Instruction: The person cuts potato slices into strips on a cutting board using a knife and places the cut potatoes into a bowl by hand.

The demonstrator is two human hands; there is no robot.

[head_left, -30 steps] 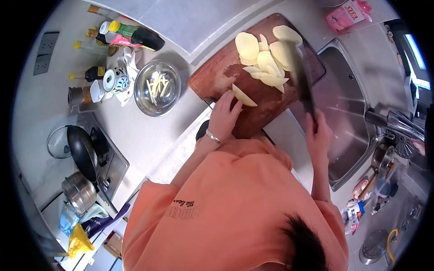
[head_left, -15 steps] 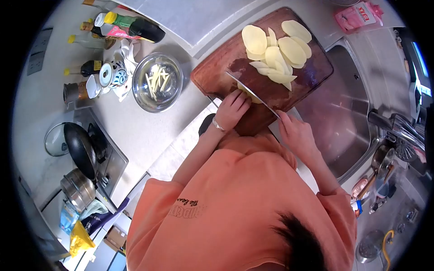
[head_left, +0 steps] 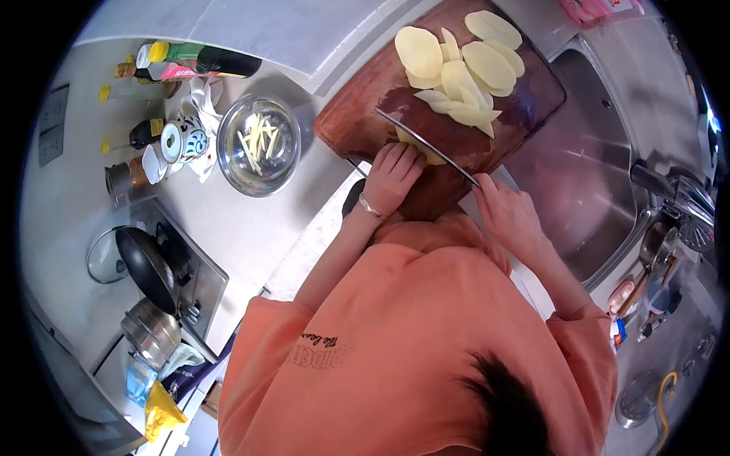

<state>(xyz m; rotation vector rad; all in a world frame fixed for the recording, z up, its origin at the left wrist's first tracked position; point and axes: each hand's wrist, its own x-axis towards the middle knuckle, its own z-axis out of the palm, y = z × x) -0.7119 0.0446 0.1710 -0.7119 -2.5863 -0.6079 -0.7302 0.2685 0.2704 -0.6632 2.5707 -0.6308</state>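
Note:
A wooden cutting board [head_left: 350,114] lies in front of me, partly over the sink's edge. My left hand [head_left: 394,176], with a bracelet at the wrist, presses its curled fingers on pale yellow potato slices [head_left: 433,158] near the board's close side. In my right hand [head_left: 508,211] is the handle of a kitchen knife [head_left: 420,140], its blade slanting across the slices just past my left fingertips. My fingers and the blade hide most of those slices. Farther up the board sits a loose pile of flat, oval potato slices [head_left: 458,76].
Left of the board stands a glass bowl [head_left: 229,169] holding thin potato strips [head_left: 260,141]. Beyond it are several bottles [head_left: 144,133] and a patterned jar [head_left: 185,139]. A wok [head_left: 148,266] rests on the stove. At right is a steel sink [head_left: 578,190] with a faucet [head_left: 654,182].
The whole view has shifted slightly as my head moved. Both hands keep their places on the slices and the knife; the blade's position over the slices looks nearly the same.

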